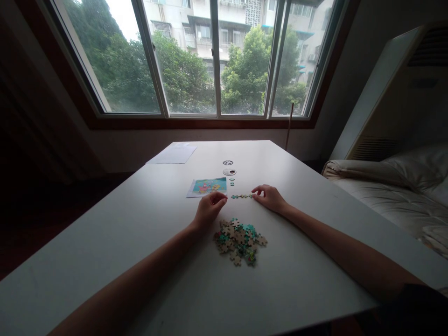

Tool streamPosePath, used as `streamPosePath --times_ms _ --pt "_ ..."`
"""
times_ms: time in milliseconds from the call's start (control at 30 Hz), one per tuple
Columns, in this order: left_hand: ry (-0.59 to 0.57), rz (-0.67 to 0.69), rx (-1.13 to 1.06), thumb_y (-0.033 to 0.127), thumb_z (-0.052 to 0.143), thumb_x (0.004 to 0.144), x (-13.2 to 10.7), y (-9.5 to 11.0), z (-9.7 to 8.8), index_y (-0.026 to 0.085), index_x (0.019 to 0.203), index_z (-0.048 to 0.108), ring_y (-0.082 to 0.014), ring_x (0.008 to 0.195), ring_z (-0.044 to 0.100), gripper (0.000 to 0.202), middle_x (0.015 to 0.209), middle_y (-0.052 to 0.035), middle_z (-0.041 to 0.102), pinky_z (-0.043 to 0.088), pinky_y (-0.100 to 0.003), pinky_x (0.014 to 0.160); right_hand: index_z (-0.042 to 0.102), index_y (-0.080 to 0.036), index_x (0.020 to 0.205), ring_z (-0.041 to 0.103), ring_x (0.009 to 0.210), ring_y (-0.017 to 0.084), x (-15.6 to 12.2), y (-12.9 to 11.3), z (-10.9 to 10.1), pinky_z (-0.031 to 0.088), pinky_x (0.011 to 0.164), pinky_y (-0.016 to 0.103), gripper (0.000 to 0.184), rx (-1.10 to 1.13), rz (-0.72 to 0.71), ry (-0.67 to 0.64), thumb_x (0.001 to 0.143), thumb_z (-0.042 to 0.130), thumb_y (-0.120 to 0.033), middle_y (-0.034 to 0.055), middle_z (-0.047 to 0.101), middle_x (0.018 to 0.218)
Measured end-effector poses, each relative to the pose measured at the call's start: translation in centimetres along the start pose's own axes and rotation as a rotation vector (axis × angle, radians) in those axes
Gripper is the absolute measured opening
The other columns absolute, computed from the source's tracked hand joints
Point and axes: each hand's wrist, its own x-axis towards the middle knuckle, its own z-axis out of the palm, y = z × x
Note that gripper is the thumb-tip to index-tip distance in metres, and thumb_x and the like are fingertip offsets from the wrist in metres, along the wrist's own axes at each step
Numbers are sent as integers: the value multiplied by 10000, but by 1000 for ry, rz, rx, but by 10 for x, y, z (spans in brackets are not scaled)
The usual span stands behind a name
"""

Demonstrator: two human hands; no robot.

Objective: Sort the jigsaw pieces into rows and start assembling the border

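A short row of joined puzzle pieces (241, 196) lies on the white table (140, 242) between my hands. My left hand (209, 209) rests just left of the row, fingers curled in a pinch; whether it holds a piece is hidden. My right hand (269, 197) sits at the row's right end, fingertips bent down and touching or nearly touching it. A heap of loose puzzle pieces (240, 240) lies nearer to me, just below both hands. A colourful reference picture (207, 186) lies beyond my left hand.
A single small piece (231, 181) and two round objects (228, 167) lie past the picture. White paper sheets (172, 154) sit at the table's far left. A bed with pale bedding (392, 186) is to the right; a large window (213, 56) is ahead.
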Motion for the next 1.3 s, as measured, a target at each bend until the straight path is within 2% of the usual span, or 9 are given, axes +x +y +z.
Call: streamPosePath --times_ms 67,133,267,333,367,600,867,1100,1300 --pt "0 3 5 296 575 681 0 0 0 129 701 612 -126 562 499 172 621 -10 580 387 -226 516 654 -184 852 482 594 104 -4 -5 -4 394 590 236 152 41 -34 -8 751 568 -258 12 593 717" --pt "-2 10 12 294 574 683 -1 0 0 130 698 612 -124 559 499 169 617 -8 579 387 -227 521 645 -169 823 479 594 98 -11 -14 -12 396 573 224 148 117 -116 -106 762 567 -279 13 578 703" --pt "-8 26 36 280 575 686 -1 1 1 130 701 614 -127 579 509 156 635 -10 587 394 -234 553 635 -174 913 479 609 80 -26 -35 -30 408 560 188 237 282 -304 -541 755 594 -345 5 569 732" --pt "-13 31 48 276 573 689 -2 1 0 131 706 615 -131 591 517 152 646 -12 592 398 -236 563 630 -189 967 467 603 66 -30 -42 -36 407 558 173 259 313 -341 -690 757 597 -337 1 570 762" --pt "-16 32 54 276 572 691 -2 1 0 132 707 616 -132 591 519 151 644 -11 593 399 -236 561 631 -193 977 460 599 61 -31 -44 -36 405 559 169 258 320 -346 -723 759 598 -326 -1 567 773" --pt "-23 43 78 273 569 692 -2 0 0 138 705 614 -136 589 529 142 640 -13 597 407 -233 547 646 -182 932 479 639 74 -32 -45 -32 402 571 175 243 363 -329 -724 742 619 -331 4 571 771" --pt "-76 57 92 264 543 715 -2 -2 0 135 726 597 -138 601 544 140 652 -21 603 418 -235 557 629 -161 884 494 624 80 -32 -47 -33 401 558 182 283 362 -263 -790 696 656 -370 -7 572 700" --pt "-178 116 164 217 544 723 -8 9 -1 139 717 610 -106 537 475 103 573 20 536 368 -207 513 623 -149 818 486 590 69 -33 -49 -33 382 539 175 240 399 -197 -773 690 661 -348 -26 564 645" --pt "-220 169 223 196 531 737 -12 17 -1 148 725 616 -97 521 434 98 560 30 513 351 -202 506 626 -148 792 469 589 70 -31 -56 -37 376 546 187 190 462 -200 -734 708 645 -318 -24 563 640"
